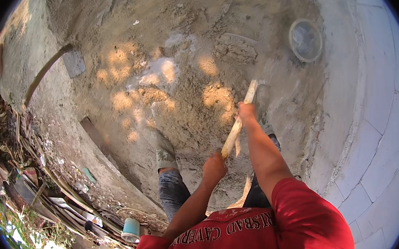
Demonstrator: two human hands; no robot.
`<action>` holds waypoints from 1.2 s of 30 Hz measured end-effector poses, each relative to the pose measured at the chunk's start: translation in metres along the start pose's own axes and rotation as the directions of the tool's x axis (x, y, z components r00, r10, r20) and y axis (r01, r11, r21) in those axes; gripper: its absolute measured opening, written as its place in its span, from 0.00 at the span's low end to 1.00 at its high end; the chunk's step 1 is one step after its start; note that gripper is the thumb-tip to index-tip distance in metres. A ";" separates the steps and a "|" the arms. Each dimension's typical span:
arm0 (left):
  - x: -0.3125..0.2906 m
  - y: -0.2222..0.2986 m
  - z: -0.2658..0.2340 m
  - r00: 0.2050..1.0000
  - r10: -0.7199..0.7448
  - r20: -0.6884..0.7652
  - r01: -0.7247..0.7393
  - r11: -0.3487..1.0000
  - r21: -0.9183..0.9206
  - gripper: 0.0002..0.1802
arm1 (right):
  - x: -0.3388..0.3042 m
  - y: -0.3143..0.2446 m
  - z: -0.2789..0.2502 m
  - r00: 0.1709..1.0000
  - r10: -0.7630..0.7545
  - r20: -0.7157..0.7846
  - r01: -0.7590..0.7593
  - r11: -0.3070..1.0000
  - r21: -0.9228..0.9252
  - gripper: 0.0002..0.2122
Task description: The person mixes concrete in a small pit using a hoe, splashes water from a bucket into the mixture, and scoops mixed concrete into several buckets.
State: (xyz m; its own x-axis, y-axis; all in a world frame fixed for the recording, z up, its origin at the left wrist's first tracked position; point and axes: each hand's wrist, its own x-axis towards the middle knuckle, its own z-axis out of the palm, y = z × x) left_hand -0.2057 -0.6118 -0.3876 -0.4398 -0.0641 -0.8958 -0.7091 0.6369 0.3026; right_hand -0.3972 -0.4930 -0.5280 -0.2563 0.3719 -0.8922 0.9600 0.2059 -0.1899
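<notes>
Mortar (192, 92) before me | bucket (306, 40), probably, right of it | wall (379, 123) farther right | long-handled tool (74, 64) ahead to my left

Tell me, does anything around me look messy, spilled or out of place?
Yes: to your left, the heap of poles and scraps looks untidy, with pieces lying crisscrossed. Ahead of you, a pale, wet-looking patch stands out against the browner sandy mix around it; I can't tell whether it's a spill.
</notes>
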 end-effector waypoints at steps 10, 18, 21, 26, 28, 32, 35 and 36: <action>-0.231 -0.189 -0.077 0.971 -0.137 0.198 0.079 0.958 0.275 0.12 | -0.226 0.269 0.090 0.948 0.311 0.062 -0.313 0.888 0.338 0.17; -0.292 -0.180 -0.043 0.946 -0.244 0.213 0.236 0.970 0.064 0.18 | -0.262 0.257 0.066 0.997 -0.054 0.059 0.034 0.951 0.306 0.22; -0.224 -0.109 0.017 0.979 0.039 0.200 0.025 0.951 -0.308 0.17 | -0.191 0.194 0.004 0.995 -0.103 0.007 0.097 0.951 0.293 0.21; -0.068 0.011 0.060 0.920 0.161 0.356 0.148 0.699 -0.699 0.17 | -0.050 0.069 -0.085 0.958 -0.287 -0.033 0.283 0.910 0.304 0.17; -0.057 0.014 0.067 0.912 0.249 0.325 0.108 0.618 -0.779 0.16 | -0.052 0.045 -0.098 0.957 -0.273 -0.098 0.290 0.911 0.294 0.17; -0.118 -0.064 0.056 0.833 0.075 0.548 0.364 0.671 -0.646 0.15 | -0.091 0.150 -0.043 0.998 -0.054 -0.016 0.054 0.998 0.031 0.19; -0.200 -0.176 0.069 0.860 -0.030 0.509 0.395 0.669 -0.630 0.12 | -0.173 0.222 0.008 0.987 0.052 0.152 -0.070 0.991 0.116 0.22; -0.224 -0.155 0.044 0.816 -0.057 0.575 0.416 0.750 -0.515 0.13 | -0.168 0.266 -0.002 0.983 0.051 0.179 -0.083 0.980 0.180 0.21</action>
State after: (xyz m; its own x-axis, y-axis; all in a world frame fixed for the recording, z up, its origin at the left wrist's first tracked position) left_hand 0.0271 -0.6626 -0.2480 -0.0015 0.3532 -0.9355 -0.9982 0.0550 0.0223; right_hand -0.0989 -0.4990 -0.4280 -0.1829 0.2137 -0.9596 0.9826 0.0077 -0.1855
